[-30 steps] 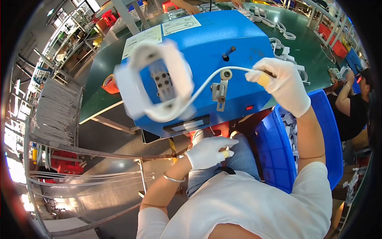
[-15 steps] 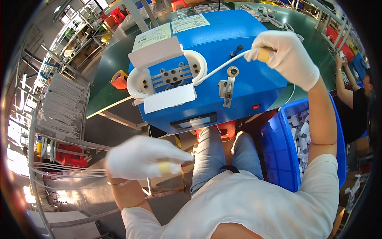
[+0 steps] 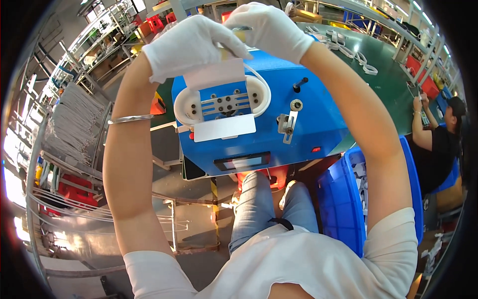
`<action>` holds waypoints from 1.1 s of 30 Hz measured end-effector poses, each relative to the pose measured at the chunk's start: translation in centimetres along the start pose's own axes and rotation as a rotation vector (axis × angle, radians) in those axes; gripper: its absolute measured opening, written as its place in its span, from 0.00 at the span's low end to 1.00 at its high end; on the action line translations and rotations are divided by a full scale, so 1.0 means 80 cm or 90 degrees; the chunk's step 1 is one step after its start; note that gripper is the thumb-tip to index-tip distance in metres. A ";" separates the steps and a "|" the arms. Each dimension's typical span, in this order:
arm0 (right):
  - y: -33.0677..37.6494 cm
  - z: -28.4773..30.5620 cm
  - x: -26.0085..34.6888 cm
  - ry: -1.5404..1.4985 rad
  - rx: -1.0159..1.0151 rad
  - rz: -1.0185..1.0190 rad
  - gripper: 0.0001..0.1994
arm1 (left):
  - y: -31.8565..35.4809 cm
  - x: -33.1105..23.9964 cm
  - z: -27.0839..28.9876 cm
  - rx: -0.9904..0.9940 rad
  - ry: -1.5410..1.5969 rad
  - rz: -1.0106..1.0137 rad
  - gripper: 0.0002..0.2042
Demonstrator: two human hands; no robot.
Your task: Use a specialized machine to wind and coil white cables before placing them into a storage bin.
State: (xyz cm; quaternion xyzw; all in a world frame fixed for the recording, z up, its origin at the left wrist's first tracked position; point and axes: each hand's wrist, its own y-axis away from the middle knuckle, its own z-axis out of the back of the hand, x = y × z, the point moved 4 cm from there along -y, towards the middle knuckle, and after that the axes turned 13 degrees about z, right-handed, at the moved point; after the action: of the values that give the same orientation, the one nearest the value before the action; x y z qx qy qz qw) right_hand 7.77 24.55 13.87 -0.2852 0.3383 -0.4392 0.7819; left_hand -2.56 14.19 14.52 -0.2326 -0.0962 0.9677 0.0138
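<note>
The white cable [image 3: 268,88] loops on the blue machine [image 3: 318,117], long axis left-right, tail pointing far-left toward the left hand [image 3: 191,45] and right hand [image 3: 271,31] — whether fingers clamp it cannot be told.

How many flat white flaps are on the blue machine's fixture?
2. The far flap is beyond the metal bars, just below the left hand in the picture; the near flap is on the person's side. Others could be hidden.

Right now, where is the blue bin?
In the head view, the blue bin stands at the right, partly hidden by the person's right arm, beyond the blue machine's lower right corner.
</note>
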 end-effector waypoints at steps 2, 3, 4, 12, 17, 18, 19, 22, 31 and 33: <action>-0.002 0.013 0.031 0.070 -0.153 0.028 0.09 | 0.020 0.008 0.015 -0.001 -0.012 0.018 0.09; -0.002 0.019 0.042 0.065 -0.153 0.036 0.09 | 0.036 0.011 0.025 0.001 -0.030 0.033 0.09; 0.003 0.025 0.052 0.126 -0.106 0.041 0.06 | 0.045 0.019 0.027 0.010 0.001 0.079 0.09; 0.007 0.002 0.116 0.248 0.208 0.027 0.16 | 0.104 0.028 0.017 -0.108 -0.104 0.109 0.07; 0.009 -0.012 0.108 0.215 0.309 -0.051 0.13 | 0.110 0.006 -0.017 -0.319 -0.213 0.155 0.08; 0.009 -0.011 0.106 0.215 0.312 -0.051 0.13 | 0.111 -0.001 -0.028 -0.405 -0.261 0.029 0.11; 0.010 -0.012 0.099 0.165 0.314 -0.114 0.12 | 0.110 0.003 -0.033 -0.407 -0.262 0.036 0.11; 0.009 -0.014 0.073 0.006 0.334 -0.246 0.10 | 0.110 0.007 -0.037 -0.450 -0.300 -0.085 0.08; 0.027 -0.038 0.057 -0.507 -0.013 -0.555 0.16 | 0.108 0.007 -0.038 -0.486 -0.336 -0.141 0.13; 0.019 -0.039 0.065 -0.464 0.044 -0.479 0.11 | 0.105 0.009 -0.038 -0.512 -0.297 -0.097 0.15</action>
State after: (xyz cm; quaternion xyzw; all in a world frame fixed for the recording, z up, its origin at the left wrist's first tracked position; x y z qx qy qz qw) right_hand 8.06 20.22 9.39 -0.4953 -0.0962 -0.5726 0.6462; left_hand -1.67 6.53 9.88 0.0119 -0.4812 0.8761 -0.0283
